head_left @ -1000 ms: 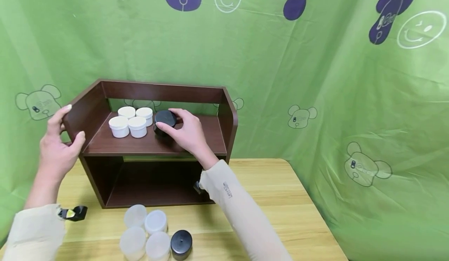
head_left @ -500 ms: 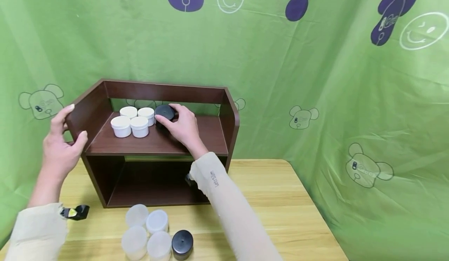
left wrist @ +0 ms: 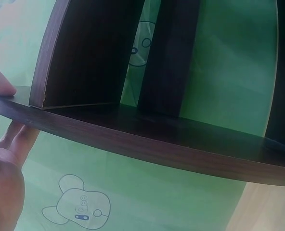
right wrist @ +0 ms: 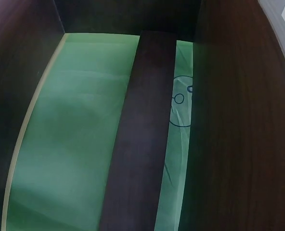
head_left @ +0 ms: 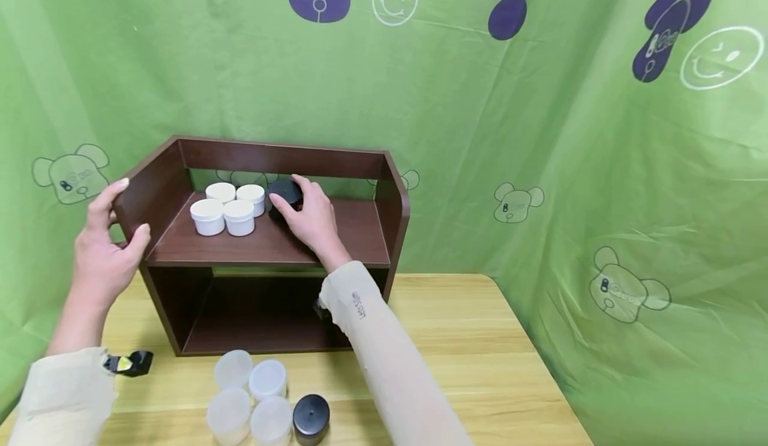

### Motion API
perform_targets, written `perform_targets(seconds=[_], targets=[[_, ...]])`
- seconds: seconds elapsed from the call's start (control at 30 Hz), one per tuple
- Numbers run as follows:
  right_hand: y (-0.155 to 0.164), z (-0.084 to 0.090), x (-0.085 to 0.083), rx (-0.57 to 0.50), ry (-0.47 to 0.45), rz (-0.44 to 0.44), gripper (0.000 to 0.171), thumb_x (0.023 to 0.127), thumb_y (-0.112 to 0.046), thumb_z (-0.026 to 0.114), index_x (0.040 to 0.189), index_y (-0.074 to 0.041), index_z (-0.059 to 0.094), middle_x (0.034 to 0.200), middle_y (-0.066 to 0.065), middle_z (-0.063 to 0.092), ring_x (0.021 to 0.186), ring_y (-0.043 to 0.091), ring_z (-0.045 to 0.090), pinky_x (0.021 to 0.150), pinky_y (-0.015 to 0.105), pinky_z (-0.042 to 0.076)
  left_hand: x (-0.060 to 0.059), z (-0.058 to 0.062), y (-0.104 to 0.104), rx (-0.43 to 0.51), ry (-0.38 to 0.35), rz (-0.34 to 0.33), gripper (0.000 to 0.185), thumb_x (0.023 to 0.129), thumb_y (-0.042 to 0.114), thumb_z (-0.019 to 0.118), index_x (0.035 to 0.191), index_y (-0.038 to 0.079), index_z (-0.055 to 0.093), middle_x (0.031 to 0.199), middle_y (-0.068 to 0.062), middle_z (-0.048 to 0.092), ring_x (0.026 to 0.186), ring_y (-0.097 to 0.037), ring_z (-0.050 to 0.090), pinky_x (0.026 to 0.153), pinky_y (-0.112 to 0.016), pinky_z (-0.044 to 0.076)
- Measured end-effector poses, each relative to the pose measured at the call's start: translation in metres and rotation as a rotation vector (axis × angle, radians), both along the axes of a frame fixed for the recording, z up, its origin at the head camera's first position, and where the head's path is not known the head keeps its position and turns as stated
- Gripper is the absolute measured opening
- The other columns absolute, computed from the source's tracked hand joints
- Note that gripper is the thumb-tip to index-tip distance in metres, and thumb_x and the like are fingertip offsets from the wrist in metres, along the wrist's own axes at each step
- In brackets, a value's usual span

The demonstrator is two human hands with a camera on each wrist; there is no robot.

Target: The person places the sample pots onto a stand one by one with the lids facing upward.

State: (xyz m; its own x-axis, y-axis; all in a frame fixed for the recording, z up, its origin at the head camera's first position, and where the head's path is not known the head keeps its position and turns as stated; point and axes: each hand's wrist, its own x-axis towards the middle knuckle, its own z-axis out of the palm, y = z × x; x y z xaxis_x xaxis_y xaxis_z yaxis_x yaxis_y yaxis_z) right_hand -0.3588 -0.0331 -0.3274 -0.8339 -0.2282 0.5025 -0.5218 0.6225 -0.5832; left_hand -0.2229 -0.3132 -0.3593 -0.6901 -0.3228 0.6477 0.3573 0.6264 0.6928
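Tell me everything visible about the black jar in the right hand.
The black jar is round and plastic-looking, its top facing roughly up. The right hand grips it between thumb and fingers, hiding part of it. It is just right of the white tubs, over the upper shelf; whether it rests there or touches a tub is unclear.

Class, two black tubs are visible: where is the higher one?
In the head view, the higher black tub is in the right hand at the upper shelf, just right of the four white tubs.
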Motion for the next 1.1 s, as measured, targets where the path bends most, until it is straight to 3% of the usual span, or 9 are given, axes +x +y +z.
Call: perform_targets(seconds=[0.4, 1.1], targets=[[-0.0021, -0.0043, -0.0015, 0.054, -0.054, 0.037, 0.066, 0.102, -0.053, 0.057, 0.158, -0.021, 0.046, 0.142, 0.008, 0.057, 0.126, 0.027, 0.060, 0.106, 0.042, 0.053, 0.0025, -0.0033, -0.0009, 0.006, -0.015, 0.006, 0.070, 0.096, 0.011, 0.061, 0.158, 0.027, 0.034, 0.139, -0.036, 0.055, 0.104, 0.016, 0.042, 0.066, 0.007, 0.043], [0.0025, -0.0015, -0.0040, 0.061, -0.081, 0.063, 0.063, 0.103, -0.046, 0.059, 0.158, -0.018, 0.045, 0.143, 0.010, 0.057, 0.129, 0.027, 0.057, 0.111, 0.041, 0.051, -0.0003, 0.0006, 0.0012, 0.004, -0.006, 0.014, 0.069, 0.096, 0.010, 0.061, 0.158, 0.027, 0.035, 0.134, -0.037, 0.057, 0.099, 0.015, 0.043, 0.065, 0.006, 0.043]])
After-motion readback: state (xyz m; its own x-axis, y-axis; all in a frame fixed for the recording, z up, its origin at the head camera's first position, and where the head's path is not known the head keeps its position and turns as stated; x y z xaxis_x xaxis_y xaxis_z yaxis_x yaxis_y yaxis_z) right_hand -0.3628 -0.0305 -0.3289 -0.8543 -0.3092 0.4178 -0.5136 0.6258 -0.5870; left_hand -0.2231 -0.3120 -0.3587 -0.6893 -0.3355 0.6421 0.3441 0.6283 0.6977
